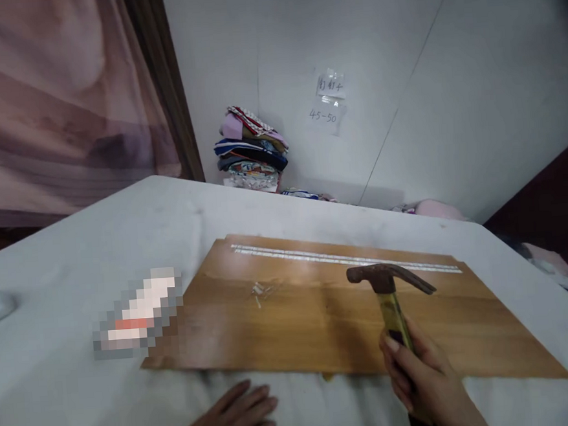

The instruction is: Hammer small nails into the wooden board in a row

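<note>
My right hand [424, 375] is wrapped round the yellow and black handle of a claw hammer [385, 284]. The hammer stands upright, its rusty brown head at the top and the claw pointing right. Behind it lies a flat wooden board [292, 329] on the white surface. A small heap of nails [261, 291] rests on the board, left of the hammer. Two pale silvery strips [345, 259] run along the board's far edge. My left hand [235, 417] lies flat with fingers stretched out on the white surface, just in front of the board's near edge, holding nothing.
A blurred-out, pixelated item [140, 311] lies left of the board on the white table [55, 274]. Folded cloths [253, 147] are stacked by the back wall, where paper notes [328, 106] are taped. A pink curtain [61, 92] hangs at the left.
</note>
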